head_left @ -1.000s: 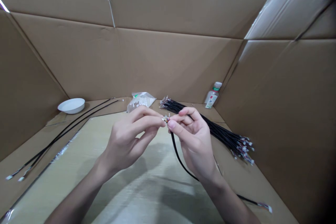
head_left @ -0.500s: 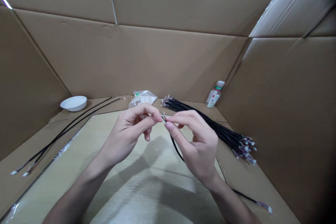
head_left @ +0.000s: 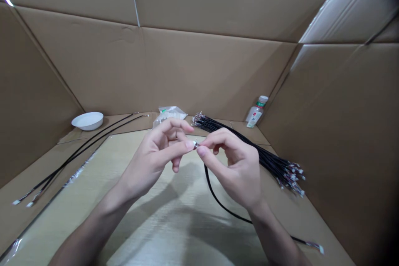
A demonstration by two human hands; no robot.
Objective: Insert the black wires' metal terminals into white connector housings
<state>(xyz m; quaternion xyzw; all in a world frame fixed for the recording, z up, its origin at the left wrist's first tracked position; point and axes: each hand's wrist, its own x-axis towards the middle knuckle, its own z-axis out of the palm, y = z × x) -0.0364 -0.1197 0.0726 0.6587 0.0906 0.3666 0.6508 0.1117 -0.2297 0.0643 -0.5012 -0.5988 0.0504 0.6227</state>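
A black cable (head_left: 215,195) runs from my fingertips down and to the right, passing under my right forearm. Thumb and forefinger of my right hand (head_left: 232,166) are pinched on its thin wire end. Against those wires, a tiny white connector (head_left: 195,144) shows at the thumb tip of my left hand (head_left: 158,158). The left forefinger is raised off it, and the other left fingers are curled behind the thumb, partly hidden. At the cable's far end, a white plug (head_left: 321,249) lies at the lower right.
A thick bundle of black cables (head_left: 249,143) lies at the right. Two separate cables (head_left: 70,158) lie on the left, near a white bowl (head_left: 87,121). A clear plastic bag (head_left: 171,114) sits at the back, and a bottle (head_left: 256,112) leans in the right corner. Cardboard walls (head_left: 218,70) enclose the table.
My left forefinger has lifted away from the thumb. The pinched wire end has moved slightly down, and more of the cable's loop shows below my right hand.
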